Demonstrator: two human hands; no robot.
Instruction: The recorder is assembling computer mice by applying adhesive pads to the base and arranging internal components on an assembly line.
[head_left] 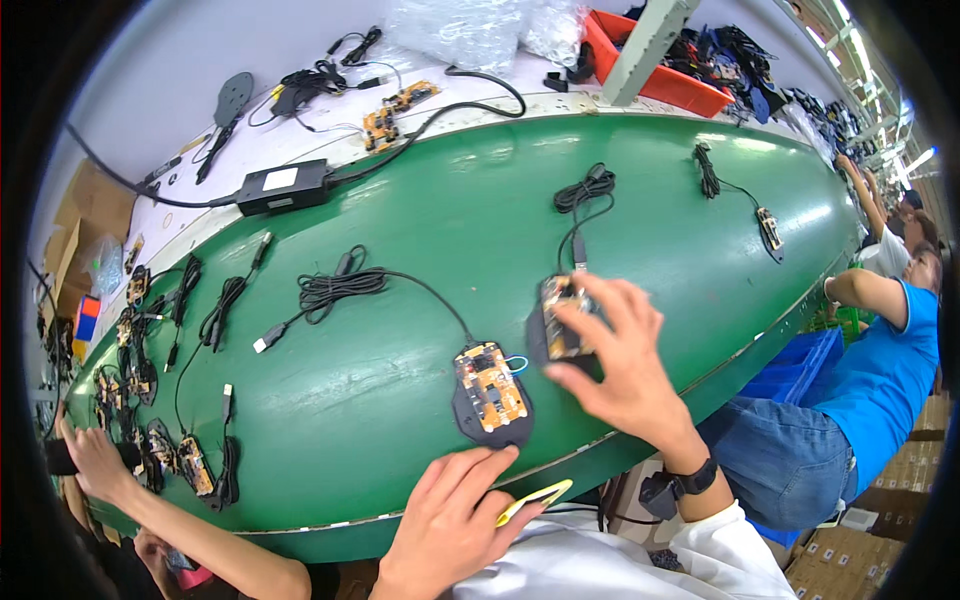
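Note:
In front of me on the green belt lies an opened computer mouse (492, 390), a black base with a bare tan circuit board and a short blue wire. My left hand (445, 515) rests its fingertips at the base's near edge, with a slim yellow tool (535, 500) that looks like tweezers tucked by the thumb. To the right, my right hand (625, 365) is closed over a second opened mouse (562, 315), thumb at its near edge and fingers across the board. Its coiled black cable (585, 190) lies beyond. The first mouse's cable (340, 288) is bundled at left.
Several opened mice (195, 465) crowd the belt's left end, by a co-worker's hand (100, 465). Another mouse (768, 230) lies far right. Behind the belt are a black power adapter (283, 188), loose boards (382, 128) and a red bin (670, 85). A person in blue (880, 350) sits at right.

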